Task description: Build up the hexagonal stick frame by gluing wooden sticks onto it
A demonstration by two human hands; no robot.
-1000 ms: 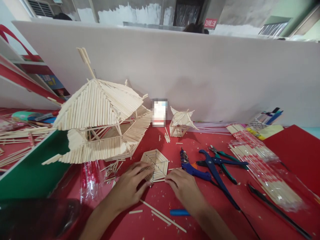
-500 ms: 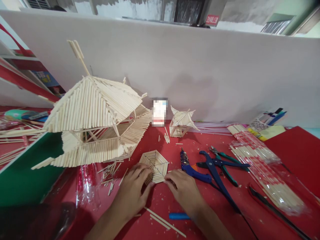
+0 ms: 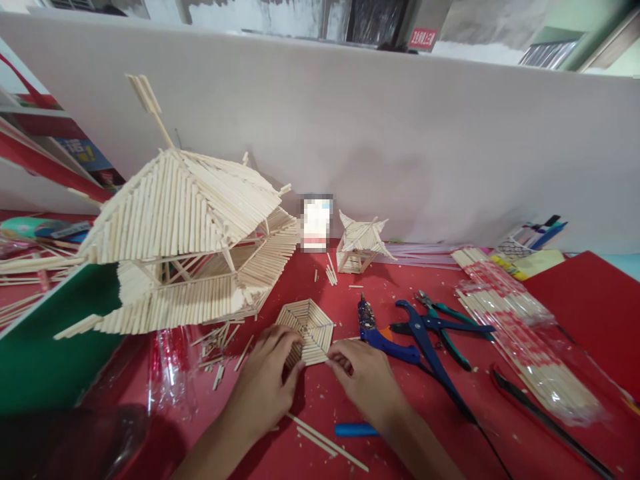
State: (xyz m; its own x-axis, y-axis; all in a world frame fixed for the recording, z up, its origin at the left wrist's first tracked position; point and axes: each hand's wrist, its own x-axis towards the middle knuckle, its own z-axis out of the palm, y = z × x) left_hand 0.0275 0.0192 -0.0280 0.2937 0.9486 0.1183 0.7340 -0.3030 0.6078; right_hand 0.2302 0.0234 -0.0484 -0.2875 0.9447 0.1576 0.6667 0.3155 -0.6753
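A hexagonal panel of thin wooden sticks (image 3: 313, 327), laid in rings with dark spoke lines, lies low over the red tabletop between my hands. My left hand (image 3: 273, 363) curls round its left edge, fingers on top and thumb toward the front. At the lower right corner, my right hand (image 3: 357, 373) has its fingers bent together against the edge; the fingertips are partly hidden. A thin stick shows just behind the right knuckles. Left of the panel stands a large stick pavilion (image 3: 185, 233) with a two-tier roof; a small stick pavilion (image 3: 363, 243) stands behind.
On the right lie a blue glue gun (image 3: 390, 343), blue-handled cutters (image 3: 425, 333), green-handled pliers (image 3: 453, 340) and bagged sticks (image 3: 530, 353). A blue tube (image 3: 355, 430) and loose sticks (image 3: 330, 443) lie in front. Stick offcuts (image 3: 220, 347) are scattered left. A white partition (image 3: 450, 153) rises behind.
The whole view has shifted slightly, with things appearing a little further left. Both hands stay at the hexagonal panel, nearly unmoved.
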